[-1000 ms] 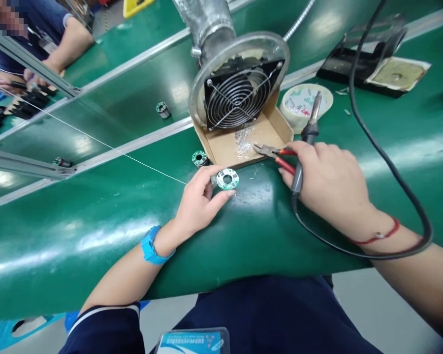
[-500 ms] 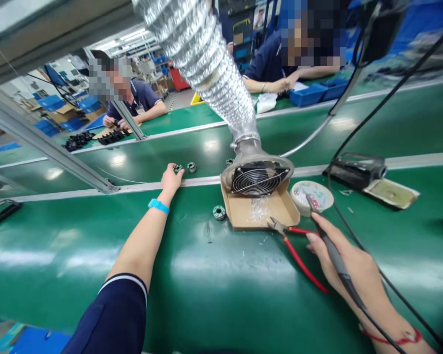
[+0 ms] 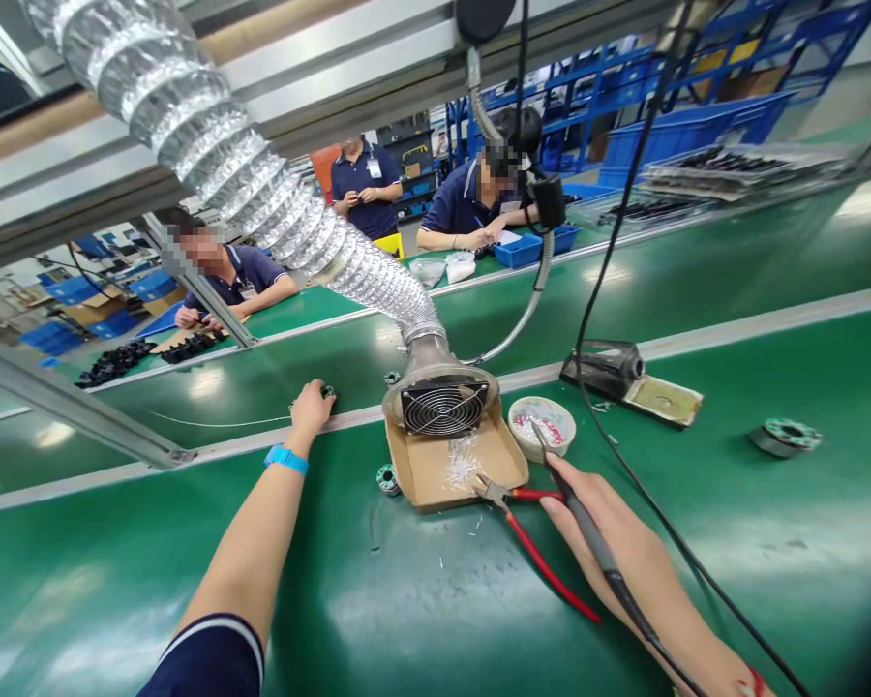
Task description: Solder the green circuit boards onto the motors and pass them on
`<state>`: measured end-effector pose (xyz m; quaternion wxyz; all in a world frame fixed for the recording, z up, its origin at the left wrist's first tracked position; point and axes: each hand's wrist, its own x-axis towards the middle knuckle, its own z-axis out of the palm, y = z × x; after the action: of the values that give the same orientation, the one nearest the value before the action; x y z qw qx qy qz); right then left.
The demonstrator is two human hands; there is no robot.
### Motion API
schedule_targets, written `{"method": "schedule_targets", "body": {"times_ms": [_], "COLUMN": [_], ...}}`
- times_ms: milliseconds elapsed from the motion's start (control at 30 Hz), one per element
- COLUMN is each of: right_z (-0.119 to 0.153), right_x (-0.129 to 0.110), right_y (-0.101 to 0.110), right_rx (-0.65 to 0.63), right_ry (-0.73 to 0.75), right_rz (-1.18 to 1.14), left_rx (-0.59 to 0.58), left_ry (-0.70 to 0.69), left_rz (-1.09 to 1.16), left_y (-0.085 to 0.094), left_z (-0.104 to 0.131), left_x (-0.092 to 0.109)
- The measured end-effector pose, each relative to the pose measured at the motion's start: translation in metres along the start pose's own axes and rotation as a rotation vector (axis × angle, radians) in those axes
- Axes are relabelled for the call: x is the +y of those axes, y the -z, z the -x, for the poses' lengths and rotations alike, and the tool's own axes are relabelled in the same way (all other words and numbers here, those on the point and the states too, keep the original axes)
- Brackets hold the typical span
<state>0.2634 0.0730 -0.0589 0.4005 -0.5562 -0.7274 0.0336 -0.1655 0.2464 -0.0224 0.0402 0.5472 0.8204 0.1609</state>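
My left hand (image 3: 311, 407), a blue band on its wrist, reaches to the far side of the pale rail. Its fingers are curled around a small ring-shaped motor stator (image 3: 327, 391) with a green face, which they partly hide. In my right hand (image 3: 610, 523) is a soldering iron (image 3: 587, 523) with a grey handle and a trailing cable. Its tip points into a round tub (image 3: 542, 426) holding small white and red bits. Red-handled cutters (image 3: 533, 547) lie beside my right fingers, their jaws over the edge of a cardboard tray (image 3: 435, 499).
A fume extractor fan (image 3: 444, 407) on a silver duct (image 3: 283, 194) stands over the tray. Other stators are beside the tray (image 3: 387, 479), behind the fan (image 3: 392, 378) and at right (image 3: 785, 438). A soldering iron stand (image 3: 602, 373) and a hanging black cable (image 3: 587, 319) are nearby. Co-workers sit opposite.
My view has swung right and up, bringing the right-hand stator into sight. My left hand has shifted slightly, now covering where two stators showed. My right hand keeps the iron by the tub.
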Motion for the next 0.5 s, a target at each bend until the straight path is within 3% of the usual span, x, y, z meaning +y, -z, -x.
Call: {"method": "schedule_targets", "body": {"times_ms": [133,300,400,500], "right_z": [-0.001,-0.001,0.001,0.003], "right_x": [-0.004,-0.007,-0.005,-0.003], "right_y": [0.004,0.005,0.003,0.002], "right_rx": [-0.003,-0.022,-0.026,-0.008], "right_ry": [0.027,-0.009,-0.015,-0.038], "right_rz": [0.013,0.025,0.009,-0.028], "left_rx": [-0.046,-0.242,-0.287,-0.302], "left_ry": [-0.102,-0.255,-0.284,-0.272], "left_rz": [0.115,0.24,0.297,0.361], "left_y": [0.005,0.006,0.005,0.008], "left_z": [0.033,0.111,0.148,0.17], "left_x": [-0.005,-0.026,-0.034,-0.033]}}
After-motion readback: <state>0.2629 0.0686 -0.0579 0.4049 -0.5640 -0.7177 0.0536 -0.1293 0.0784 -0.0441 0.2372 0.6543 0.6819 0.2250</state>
